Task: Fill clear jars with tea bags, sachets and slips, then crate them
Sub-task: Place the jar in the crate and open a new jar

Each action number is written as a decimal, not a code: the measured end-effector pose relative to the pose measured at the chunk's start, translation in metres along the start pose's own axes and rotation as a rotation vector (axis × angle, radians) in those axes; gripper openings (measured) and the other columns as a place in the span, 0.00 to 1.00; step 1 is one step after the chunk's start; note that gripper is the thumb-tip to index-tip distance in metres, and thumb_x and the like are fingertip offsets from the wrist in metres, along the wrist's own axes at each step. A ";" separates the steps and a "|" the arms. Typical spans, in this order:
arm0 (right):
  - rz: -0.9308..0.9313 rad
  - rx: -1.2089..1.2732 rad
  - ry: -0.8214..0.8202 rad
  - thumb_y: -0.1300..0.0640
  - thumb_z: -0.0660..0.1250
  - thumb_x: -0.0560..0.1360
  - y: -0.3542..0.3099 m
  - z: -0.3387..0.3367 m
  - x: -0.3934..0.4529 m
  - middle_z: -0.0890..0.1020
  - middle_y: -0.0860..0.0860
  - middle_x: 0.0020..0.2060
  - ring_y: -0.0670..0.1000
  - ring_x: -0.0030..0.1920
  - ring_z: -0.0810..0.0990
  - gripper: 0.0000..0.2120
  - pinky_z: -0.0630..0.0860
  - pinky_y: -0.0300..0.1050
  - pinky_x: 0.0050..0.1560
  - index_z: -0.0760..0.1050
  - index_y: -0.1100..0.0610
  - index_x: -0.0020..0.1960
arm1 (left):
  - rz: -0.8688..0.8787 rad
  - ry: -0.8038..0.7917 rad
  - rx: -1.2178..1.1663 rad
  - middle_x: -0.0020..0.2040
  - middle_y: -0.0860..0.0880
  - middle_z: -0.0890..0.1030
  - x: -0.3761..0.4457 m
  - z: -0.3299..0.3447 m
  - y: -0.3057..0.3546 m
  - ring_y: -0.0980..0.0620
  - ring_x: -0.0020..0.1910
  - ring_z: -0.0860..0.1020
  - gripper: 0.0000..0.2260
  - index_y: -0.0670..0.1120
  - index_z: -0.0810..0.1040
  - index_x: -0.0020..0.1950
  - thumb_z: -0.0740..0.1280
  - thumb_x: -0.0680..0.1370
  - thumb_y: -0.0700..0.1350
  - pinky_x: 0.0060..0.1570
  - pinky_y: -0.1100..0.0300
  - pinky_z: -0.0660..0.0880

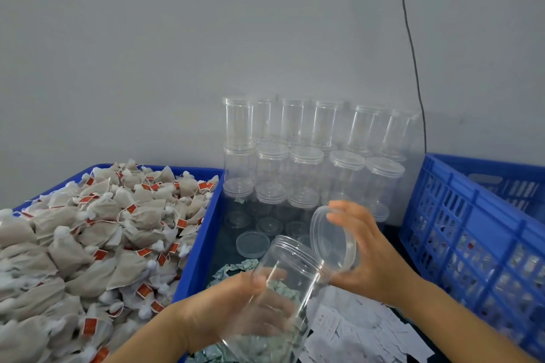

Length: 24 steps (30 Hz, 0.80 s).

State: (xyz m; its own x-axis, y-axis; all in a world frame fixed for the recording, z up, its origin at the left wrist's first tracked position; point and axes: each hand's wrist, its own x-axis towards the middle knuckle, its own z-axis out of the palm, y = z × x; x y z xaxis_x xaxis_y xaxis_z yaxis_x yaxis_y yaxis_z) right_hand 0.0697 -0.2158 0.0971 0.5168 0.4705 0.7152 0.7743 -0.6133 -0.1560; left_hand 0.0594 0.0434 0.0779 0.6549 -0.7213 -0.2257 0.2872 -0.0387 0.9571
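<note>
1. Clear plastic jar [280,286] held tilted in the left hand [233,306], fingers wrapped round its lower body; mouth points up and to the right. It looks empty.
2. Right hand [365,256] grips the lid [333,239], just off the jar's threaded mouth and angled away from it. Lid is free of the threads.
3. Step in hand, as I judge it: opening a fresh jar for filling. Do it well by parking the lid face-up somewhere close, perhaps beside the loose lid [253,243] on the dark table [224,253], so it is found again quickly.
4. Tea bags [97,244] heaped in the blue tray [197,256] to the left. Green sachets [233,270] lie behind the jar; white slips [359,330] under and right of it.
5. Keep the jar steady and mouth-up when loading; bag strings and tags may snag the threads.
6. Stacked jars [306,156] wait against the wall. Blue crate [460,233] stands at right, holding what look like filled jars.
</note>
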 end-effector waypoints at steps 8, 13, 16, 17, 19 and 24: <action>0.925 0.222 0.073 0.48 0.82 0.65 0.049 0.088 0.010 0.67 0.52 0.67 0.50 0.64 0.70 0.44 0.68 0.42 0.61 0.63 0.56 0.72 | 0.243 0.234 0.107 0.61 0.57 0.79 -0.005 -0.009 -0.003 0.56 0.61 0.77 0.43 0.56 0.67 0.68 0.80 0.57 0.60 0.54 0.60 0.76; 1.091 0.180 -0.017 0.39 0.78 0.66 0.064 0.138 0.017 0.67 0.55 0.70 0.56 0.66 0.72 0.46 0.70 0.46 0.57 0.64 0.59 0.74 | 0.293 0.324 0.064 0.60 0.60 0.79 -0.005 -0.010 -0.001 0.59 0.59 0.78 0.38 0.58 0.67 0.67 0.79 0.61 0.54 0.47 0.67 0.77; 1.136 0.186 -0.035 0.39 0.77 0.65 0.068 0.152 0.022 0.76 0.59 0.65 0.58 0.62 0.77 0.41 0.75 0.47 0.57 0.71 0.63 0.69 | 0.292 0.360 0.073 0.63 0.58 0.77 -0.003 -0.010 0.001 0.59 0.61 0.77 0.38 0.60 0.66 0.68 0.79 0.61 0.51 0.53 0.62 0.77; 1.140 0.191 -0.050 0.42 0.77 0.66 0.069 0.155 0.023 0.78 0.59 0.63 0.59 0.62 0.77 0.38 0.76 0.50 0.59 0.73 0.63 0.67 | 0.295 0.358 0.092 0.64 0.58 0.76 -0.002 -0.011 0.001 0.59 0.62 0.76 0.38 0.61 0.66 0.67 0.79 0.61 0.51 0.56 0.60 0.76; 1.125 0.179 -0.097 0.49 0.77 0.70 0.073 0.161 0.020 0.79 0.60 0.62 0.60 0.63 0.77 0.32 0.76 0.54 0.62 0.74 0.64 0.67 | 0.277 0.308 0.116 0.64 0.58 0.76 -0.002 -0.009 0.002 0.58 0.63 0.75 0.35 0.63 0.67 0.67 0.79 0.63 0.50 0.63 0.56 0.73; 1.132 -0.029 -0.165 0.50 0.61 0.83 0.074 0.162 0.014 0.66 0.56 0.75 0.55 0.74 0.66 0.30 0.63 0.45 0.73 0.54 0.60 0.79 | 0.234 0.337 0.107 0.67 0.46 0.73 0.013 -0.008 0.002 0.47 0.67 0.73 0.26 0.48 0.65 0.71 0.69 0.76 0.38 0.67 0.52 0.69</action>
State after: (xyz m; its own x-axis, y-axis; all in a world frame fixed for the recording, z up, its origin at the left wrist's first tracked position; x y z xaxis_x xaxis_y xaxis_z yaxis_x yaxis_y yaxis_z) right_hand 0.1931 -0.1516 -0.0154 0.9555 -0.2850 0.0754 -0.1740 -0.7515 -0.6364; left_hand 0.0737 0.0392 0.0755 0.8910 -0.4530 -0.0299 0.0409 0.0144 0.9991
